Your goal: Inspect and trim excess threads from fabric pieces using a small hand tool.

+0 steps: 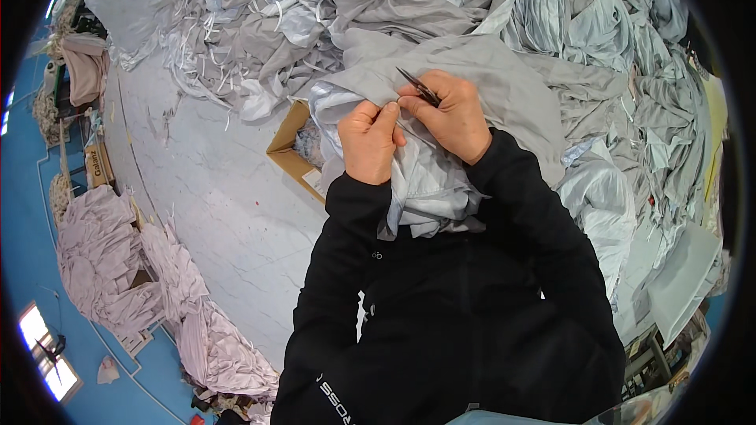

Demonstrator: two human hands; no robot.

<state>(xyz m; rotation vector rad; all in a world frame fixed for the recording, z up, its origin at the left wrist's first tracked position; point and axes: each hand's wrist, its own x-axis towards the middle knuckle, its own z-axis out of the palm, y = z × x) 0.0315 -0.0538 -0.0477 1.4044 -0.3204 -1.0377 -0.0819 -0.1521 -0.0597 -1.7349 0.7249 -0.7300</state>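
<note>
Just beyond our left hand (368,145) spreads the grey cloth (512,83), pinched in its fingertips, while our right hand (457,114) grips dark snips (417,86): we'd best hold it taut, blades clear.

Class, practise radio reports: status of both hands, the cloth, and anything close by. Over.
Left hand pinching grey cloth. Right hand gripping dark pointed tool. Cloth rumpled, spread beneath both hands. Open cardboard box close on the left.

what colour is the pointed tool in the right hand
The tool looks nearly black, seen in the head view.
</note>
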